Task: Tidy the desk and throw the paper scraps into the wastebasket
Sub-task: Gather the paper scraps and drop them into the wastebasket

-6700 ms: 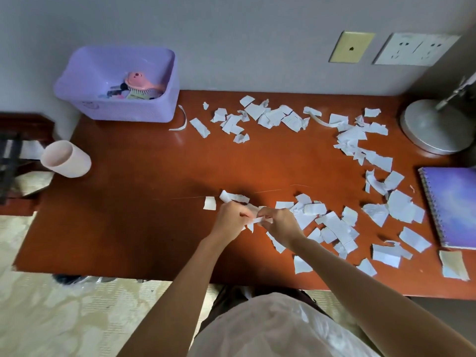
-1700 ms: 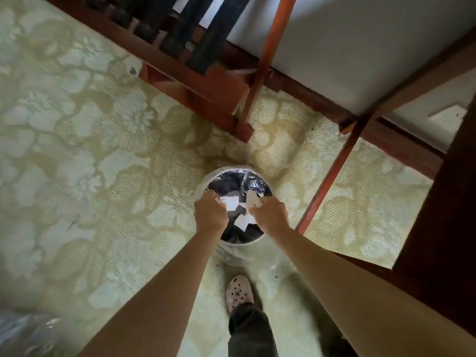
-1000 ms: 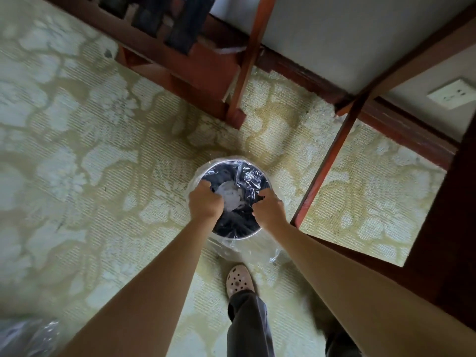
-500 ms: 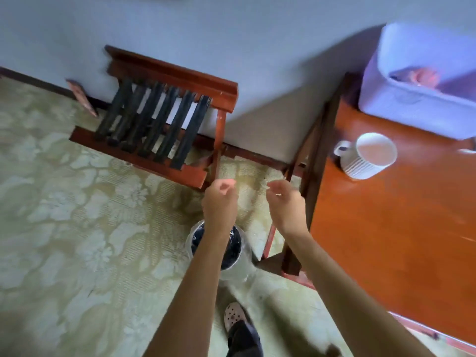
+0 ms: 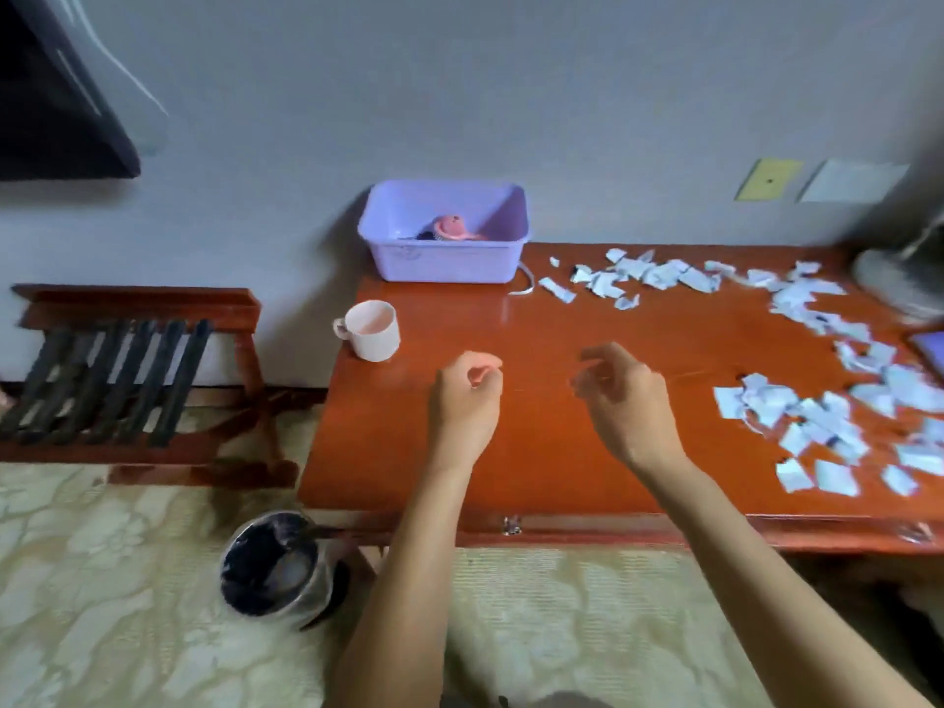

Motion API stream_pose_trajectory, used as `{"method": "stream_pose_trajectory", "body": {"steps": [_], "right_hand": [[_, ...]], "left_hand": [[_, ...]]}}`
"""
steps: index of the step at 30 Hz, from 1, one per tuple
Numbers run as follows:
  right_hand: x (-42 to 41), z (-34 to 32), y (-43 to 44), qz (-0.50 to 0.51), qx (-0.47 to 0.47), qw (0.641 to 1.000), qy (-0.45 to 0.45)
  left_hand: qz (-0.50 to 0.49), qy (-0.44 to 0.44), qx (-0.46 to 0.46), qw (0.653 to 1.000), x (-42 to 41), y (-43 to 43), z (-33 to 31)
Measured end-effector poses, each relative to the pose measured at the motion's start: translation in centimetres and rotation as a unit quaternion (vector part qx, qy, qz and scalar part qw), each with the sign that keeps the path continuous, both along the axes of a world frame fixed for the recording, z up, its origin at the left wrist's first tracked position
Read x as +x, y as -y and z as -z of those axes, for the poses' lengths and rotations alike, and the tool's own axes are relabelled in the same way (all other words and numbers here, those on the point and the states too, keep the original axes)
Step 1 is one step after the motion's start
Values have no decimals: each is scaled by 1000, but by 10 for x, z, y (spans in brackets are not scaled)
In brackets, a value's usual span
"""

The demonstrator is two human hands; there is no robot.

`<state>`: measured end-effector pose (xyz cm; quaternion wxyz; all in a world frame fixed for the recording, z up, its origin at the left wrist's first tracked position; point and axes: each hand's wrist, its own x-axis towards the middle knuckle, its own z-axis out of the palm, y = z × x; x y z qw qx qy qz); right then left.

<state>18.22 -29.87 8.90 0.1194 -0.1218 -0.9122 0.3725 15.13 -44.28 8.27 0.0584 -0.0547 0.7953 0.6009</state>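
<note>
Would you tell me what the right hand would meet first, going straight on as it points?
Only bare desk, then probably the right end of the purple bin, though depth is unclear.

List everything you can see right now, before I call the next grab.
Red-brown wooden desk: one, centre to right.
Torn paper scraps: dozens, white, along the desk's back edge and right side.
Purple plastic bin: one, desk's back left corner, pink hairbrush inside.
Pale pink mug: one, upright, desk's left edge.
Round bag-lined wastebasket: one, dark inside, on the patterned carpet by the desk's front left corner.
Wooden rack with black straps: one, left of the desk.
Left hand: empty, fingers loosely curled, over bare desk.
Right hand: likewise, beside it.
</note>
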Motion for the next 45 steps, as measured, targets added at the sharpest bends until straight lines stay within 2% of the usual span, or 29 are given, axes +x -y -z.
{"method": "stream_pose_trajectory", "body": {"steps": [7,16,24,29,32,36,39,45], "right_hand": [[64,19,-165,127,0,989,71],[92,73,-277,196,-36,968,155],[69,129,-356,148,10,941,303],[47,147,-385,91,64,921,373],[42,155,-388,75,96,919,375],[42,164,-394,75,110,927,350],[35,165,-398,65,96,945,307],[11,158,-418,72,-12,968,240]], "left_hand": [[126,45,-25,991,39,-171,20],[227,71,-101,966,34,-304,53],[312,52,-244,917,14,-397,122],[348,13,-381,856,14,-422,150],[355,-16,-428,831,19,-426,159],[335,-16,-426,841,19,-433,165],[297,8,-381,876,14,-435,165],[159,67,-302,938,-8,-438,155]]}}
